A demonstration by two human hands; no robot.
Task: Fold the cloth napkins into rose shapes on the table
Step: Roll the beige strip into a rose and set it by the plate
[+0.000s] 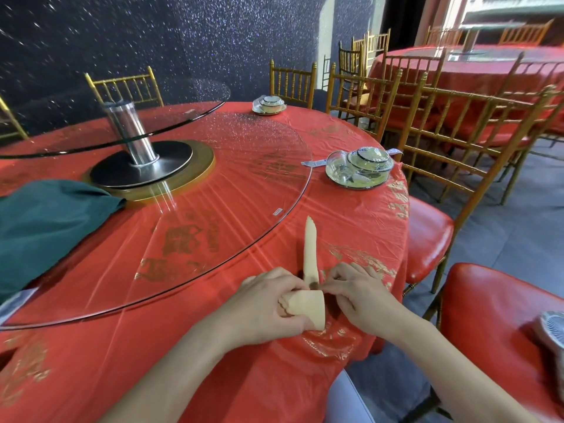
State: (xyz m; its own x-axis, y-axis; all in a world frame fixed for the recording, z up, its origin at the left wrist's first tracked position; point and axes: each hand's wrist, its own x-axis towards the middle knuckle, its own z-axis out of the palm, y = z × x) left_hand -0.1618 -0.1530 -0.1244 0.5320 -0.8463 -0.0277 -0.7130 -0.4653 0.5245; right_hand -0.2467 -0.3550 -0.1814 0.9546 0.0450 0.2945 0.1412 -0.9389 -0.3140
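Note:
A cream cloth napkin, folded into a long narrow strip, lies on the red tablecloth near the table's front edge. Its near end is rolled into a short thick coil. My left hand grips that coil, fingers curled round its left side. My right hand pinches the strip just to the right of the coil, where the roll meets the flat part. The far end of the strip points away from me, its tip lying on the rim of the glass turntable. A dark green napkin lies spread on the glass at the left.
A big glass turntable on a metal stand covers the table's middle. Two sets of stacked dishes stand at the right and far edge. Gold chairs with red seats ring the table. A small fan lies on the nearest chair.

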